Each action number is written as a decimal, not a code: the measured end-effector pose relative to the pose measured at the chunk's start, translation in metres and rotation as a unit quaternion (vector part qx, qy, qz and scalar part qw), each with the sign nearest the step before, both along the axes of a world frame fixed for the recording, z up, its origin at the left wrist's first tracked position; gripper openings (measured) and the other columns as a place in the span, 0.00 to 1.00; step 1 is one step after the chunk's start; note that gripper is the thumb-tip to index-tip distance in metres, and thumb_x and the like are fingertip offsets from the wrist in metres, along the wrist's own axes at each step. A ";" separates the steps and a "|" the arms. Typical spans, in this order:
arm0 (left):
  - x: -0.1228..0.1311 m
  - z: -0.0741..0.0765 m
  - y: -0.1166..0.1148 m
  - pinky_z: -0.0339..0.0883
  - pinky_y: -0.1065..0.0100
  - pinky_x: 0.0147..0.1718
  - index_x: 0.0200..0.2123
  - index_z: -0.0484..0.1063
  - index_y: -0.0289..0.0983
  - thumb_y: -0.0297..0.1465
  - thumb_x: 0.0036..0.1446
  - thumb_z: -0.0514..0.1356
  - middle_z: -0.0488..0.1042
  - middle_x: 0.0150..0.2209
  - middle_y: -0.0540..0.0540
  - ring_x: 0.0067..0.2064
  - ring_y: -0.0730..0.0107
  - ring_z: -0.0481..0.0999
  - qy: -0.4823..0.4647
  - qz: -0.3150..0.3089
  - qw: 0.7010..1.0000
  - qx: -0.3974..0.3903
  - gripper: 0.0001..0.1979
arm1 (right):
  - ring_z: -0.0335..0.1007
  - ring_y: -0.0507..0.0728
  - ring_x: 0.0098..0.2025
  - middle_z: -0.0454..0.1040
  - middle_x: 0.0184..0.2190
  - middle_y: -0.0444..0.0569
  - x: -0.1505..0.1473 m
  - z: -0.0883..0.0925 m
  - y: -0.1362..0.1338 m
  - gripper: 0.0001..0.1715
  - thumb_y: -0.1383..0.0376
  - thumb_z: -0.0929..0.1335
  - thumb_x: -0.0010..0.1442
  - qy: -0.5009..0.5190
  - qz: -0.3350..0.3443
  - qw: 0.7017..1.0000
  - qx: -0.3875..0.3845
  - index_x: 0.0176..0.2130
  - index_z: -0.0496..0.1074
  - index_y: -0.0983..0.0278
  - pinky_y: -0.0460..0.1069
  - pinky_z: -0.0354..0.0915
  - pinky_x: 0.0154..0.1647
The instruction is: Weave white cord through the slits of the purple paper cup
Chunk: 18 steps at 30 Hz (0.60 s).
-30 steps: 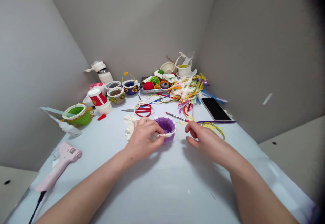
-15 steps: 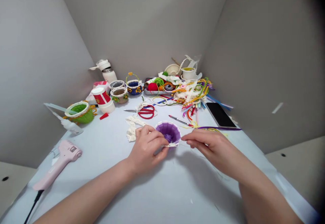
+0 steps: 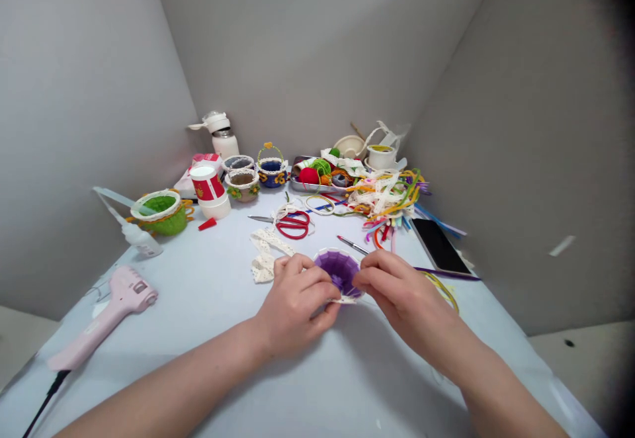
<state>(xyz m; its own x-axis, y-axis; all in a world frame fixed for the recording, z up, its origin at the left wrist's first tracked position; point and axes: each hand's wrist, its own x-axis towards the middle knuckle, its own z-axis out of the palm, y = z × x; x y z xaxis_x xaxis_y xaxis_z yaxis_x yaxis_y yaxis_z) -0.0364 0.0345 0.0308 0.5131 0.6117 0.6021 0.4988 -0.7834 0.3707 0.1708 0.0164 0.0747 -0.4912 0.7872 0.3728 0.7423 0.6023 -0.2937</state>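
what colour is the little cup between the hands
Purple, with a white lace rim; the head view shows the cup between left hand and right hand.

Purple cup [image 3: 338,270]: ribbed, matt, plastic-looking, rim edged with white lace trim [image 3: 347,299]. Loose lace strip [image 3: 265,256]: openwork cloth. Scissors [image 3: 290,224]: metal blades, glossy red plastic handles. Glue gun [image 3: 106,309]: smooth pink plastic. Phone [image 3: 439,246]: glossy black. Surface [image 3: 208,292]: smooth, pale, matt.
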 end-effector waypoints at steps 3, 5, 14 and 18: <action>0.000 -0.001 0.000 0.51 0.57 0.42 0.33 0.74 0.40 0.28 0.58 0.59 0.78 0.34 0.48 0.42 0.63 0.66 0.002 0.003 1.000 0.000 0.04 | 0.64 0.55 0.38 0.70 0.35 0.49 -0.001 -0.001 0.000 0.11 0.72 0.62 0.65 -0.012 0.010 1.000 0.021 0.35 0.71 0.62 0.49 0.61 0.36; 0.000 -0.001 0.000 0.51 0.57 0.42 0.33 0.74 0.40 0.29 0.58 0.59 0.78 0.35 0.48 0.42 0.63 0.66 0.000 0.003 1.000 0.001 0.04 | 0.63 0.56 0.38 0.69 0.34 0.50 -0.001 -0.002 0.000 0.11 0.72 0.62 0.65 -0.016 0.014 0.999 0.027 0.36 0.72 0.62 0.50 0.61 0.36; 0.000 -0.002 0.000 0.51 0.57 0.42 0.33 0.73 0.39 0.28 0.58 0.59 0.78 0.34 0.48 0.42 0.63 0.66 -0.003 0.002 1.000 0.005 0.03 | 0.61 0.56 0.38 0.69 0.35 0.49 0.000 -0.005 -0.001 0.10 0.73 0.62 0.65 -0.015 0.014 1.000 0.010 0.36 0.71 0.63 0.51 0.59 0.37; 0.000 -0.001 0.000 0.51 0.58 0.42 0.32 0.73 0.39 0.28 0.58 0.59 0.78 0.34 0.48 0.41 0.63 0.66 0.001 0.004 1.000 0.004 0.03 | 0.61 0.56 0.38 0.68 0.34 0.49 0.000 -0.005 0.000 0.10 0.74 0.62 0.65 -0.014 0.018 1.000 0.007 0.36 0.71 0.63 0.51 0.59 0.37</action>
